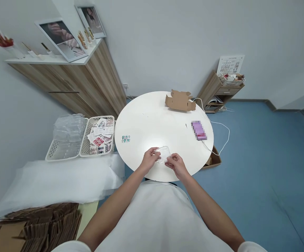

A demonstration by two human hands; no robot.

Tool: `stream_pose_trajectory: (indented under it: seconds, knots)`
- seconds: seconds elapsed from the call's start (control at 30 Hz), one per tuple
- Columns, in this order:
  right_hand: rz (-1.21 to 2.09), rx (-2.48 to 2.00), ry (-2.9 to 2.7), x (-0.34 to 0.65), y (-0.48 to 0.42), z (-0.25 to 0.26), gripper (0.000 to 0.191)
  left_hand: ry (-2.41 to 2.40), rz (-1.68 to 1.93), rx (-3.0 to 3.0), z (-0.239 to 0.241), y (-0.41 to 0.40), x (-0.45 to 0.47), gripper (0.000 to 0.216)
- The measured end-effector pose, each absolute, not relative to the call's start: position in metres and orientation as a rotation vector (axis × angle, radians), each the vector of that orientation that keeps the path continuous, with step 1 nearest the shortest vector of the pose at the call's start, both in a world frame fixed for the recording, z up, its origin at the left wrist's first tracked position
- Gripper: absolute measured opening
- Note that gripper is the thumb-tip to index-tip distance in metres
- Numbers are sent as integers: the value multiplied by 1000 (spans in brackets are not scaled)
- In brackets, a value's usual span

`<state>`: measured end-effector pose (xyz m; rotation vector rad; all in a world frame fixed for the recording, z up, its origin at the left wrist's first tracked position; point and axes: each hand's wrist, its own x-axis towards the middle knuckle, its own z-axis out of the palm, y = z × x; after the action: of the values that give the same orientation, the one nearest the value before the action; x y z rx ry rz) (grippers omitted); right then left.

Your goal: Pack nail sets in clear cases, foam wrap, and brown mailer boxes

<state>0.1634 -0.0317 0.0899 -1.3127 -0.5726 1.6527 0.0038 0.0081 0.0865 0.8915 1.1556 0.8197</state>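
Observation:
A clear plastic case (pixel 163 154) is held between my two hands above the near part of the white round table (pixel 152 112). The fingers of my left hand (pixel 150 157) grip its left edge. At its lower right edge, my right hand (pixel 176 163) pinches it. I cannot tell whether the case is open or closed. To the left on the table lies a small card of press-on nails (pixel 126 139), teal and pink, apart from both hands.
An unfolded cardboard box (pixel 180 100) and a cabled, blurred purple device (pixel 199 130) lie on the table. Left stand a basket of nail cards (pixel 99 136), a basket of clear plastic cases (pixel 69 133), white sheets (pixel 62 178) and folded brown cardboard (pixel 44 227).

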Motion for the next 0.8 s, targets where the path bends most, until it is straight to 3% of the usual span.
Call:
stream_pose_trajectory:
  seconds: [0.17, 0.33, 0.53, 0.67, 0.8]
  knots:
    - [1665, -1427, -629, 176, -27, 93, 28, 1134, 748, 1020, 77, 22, 0, 48]
    - [1517, -1539, -852, 186, -22, 96, 42, 1030, 646, 1107, 74, 17, 10, 58]
    - [1526, -1450, -929, 204, -19, 103, 42, 944, 586, 1470, 87, 13, 18, 103]
    - [1511, -1453, -1121, 221, -15, 108, 47, 966, 586, 1610, 95, 18, 27, 84]
    - [1346, -1331, -1664, 242, -8, 115, 59, 972, 630, 1565, 99, 22, 37, 76]
